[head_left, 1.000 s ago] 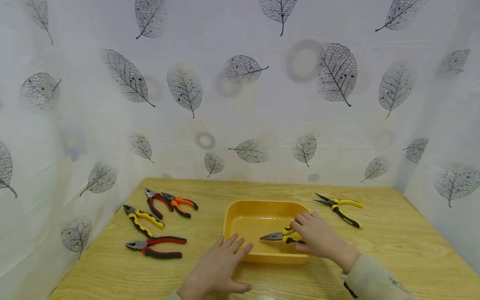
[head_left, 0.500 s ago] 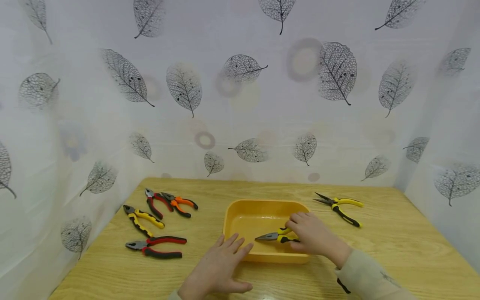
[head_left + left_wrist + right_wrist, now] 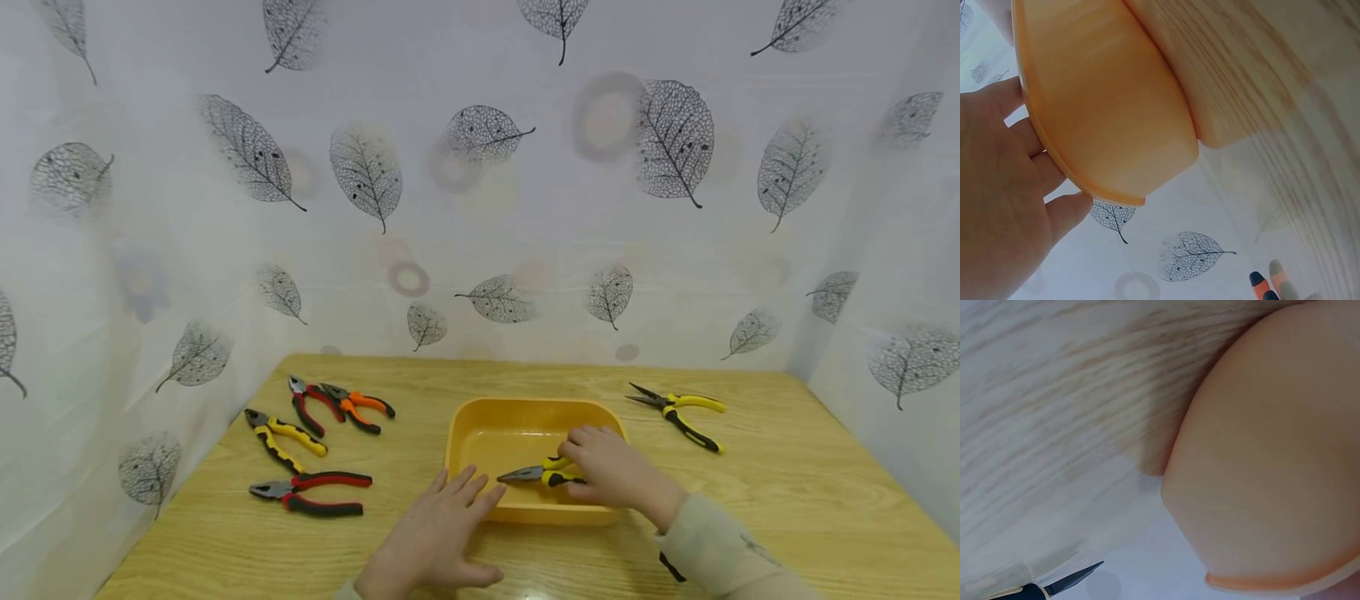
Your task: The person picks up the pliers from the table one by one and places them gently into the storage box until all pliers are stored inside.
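Over the right part of a yellow plastic tray (image 3: 540,403), my right hand (image 3: 622,471) grips needle-nose pliers (image 3: 525,475) by their yellow and black handles. Their grey jaws point left, low inside the tray; the handle ends are hidden under the hand. My left hand (image 3: 435,533) lies at the tray's front left corner with fingers spread and fairly straight. In the left wrist view its fingertips touch the rim of the tray (image 3: 1104,94). The right wrist view is mostly filled by the outer wall of the tray (image 3: 1272,456).
Left of the tray lie red-black pliers (image 3: 311,493), yellow-black pliers (image 3: 285,440), smaller red-black pliers (image 3: 317,407) and orange-black pliers (image 3: 360,408). Other needle-nose pliers (image 3: 675,412) lie at the back right. A dark handle tip (image 3: 671,568) shows beside the right sleeve.
My right hand has slid left within the tray, carrying the needle-nose pliers, so their tips have moved closer to the left hand. The left hand stays at the rim.
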The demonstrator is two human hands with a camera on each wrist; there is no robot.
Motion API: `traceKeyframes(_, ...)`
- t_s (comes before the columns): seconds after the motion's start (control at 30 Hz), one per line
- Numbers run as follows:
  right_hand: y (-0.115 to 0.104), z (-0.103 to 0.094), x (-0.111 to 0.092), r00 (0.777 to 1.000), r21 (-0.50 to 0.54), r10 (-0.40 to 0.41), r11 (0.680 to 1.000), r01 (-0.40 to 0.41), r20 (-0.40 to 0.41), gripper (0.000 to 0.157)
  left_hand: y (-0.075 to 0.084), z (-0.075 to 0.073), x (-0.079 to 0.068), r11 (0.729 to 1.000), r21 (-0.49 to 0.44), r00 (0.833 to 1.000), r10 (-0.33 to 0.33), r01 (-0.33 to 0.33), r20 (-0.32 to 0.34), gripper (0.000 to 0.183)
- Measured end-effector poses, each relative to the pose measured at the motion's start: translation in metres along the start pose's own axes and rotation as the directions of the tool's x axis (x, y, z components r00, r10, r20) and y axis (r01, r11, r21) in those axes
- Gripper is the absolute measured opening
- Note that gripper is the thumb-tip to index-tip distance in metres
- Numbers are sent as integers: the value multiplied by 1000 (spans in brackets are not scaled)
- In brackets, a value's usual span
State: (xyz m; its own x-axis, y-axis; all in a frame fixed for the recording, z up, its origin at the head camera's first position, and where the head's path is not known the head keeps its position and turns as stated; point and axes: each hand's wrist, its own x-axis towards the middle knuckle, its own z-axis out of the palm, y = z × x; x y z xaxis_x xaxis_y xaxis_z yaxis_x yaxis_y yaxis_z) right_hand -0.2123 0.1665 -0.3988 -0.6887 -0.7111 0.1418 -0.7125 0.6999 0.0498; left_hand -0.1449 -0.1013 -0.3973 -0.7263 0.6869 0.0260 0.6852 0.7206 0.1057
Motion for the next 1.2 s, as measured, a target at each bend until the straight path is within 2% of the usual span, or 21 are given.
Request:
traceKeyframes(0.4, -2, -1, 0, 999, 63, -1, 998, -2, 47, 31, 1, 0, 1, 1000, 15, 1000, 2, -2, 4, 81)
traceKeyframes(0.53, -1, 2, 0, 997, 91, 14, 996, -21, 73, 31, 2, -1, 1, 1000, -6, 1000, -6, 7, 27, 80)
traceKeyframes(0.77, -2, 5, 0, 994, 143, 29, 989, -44, 102, 30, 2, 0, 0, 1000, -13, 1000, -8, 8, 22, 80)
traceKeyframes(1.0, -1, 8, 2, 993, 140, 35, 989, -52, 117, 30, 1, 1, 0, 1000, -23, 1000, -7, 7, 18, 80)
traceKeyframes(1.2, -2, 6, 3, 993, 152, 27, 987, -44, 117, 29, 1, 0, 0, 1000, 12, 1000, -6, 6, 3, 80)
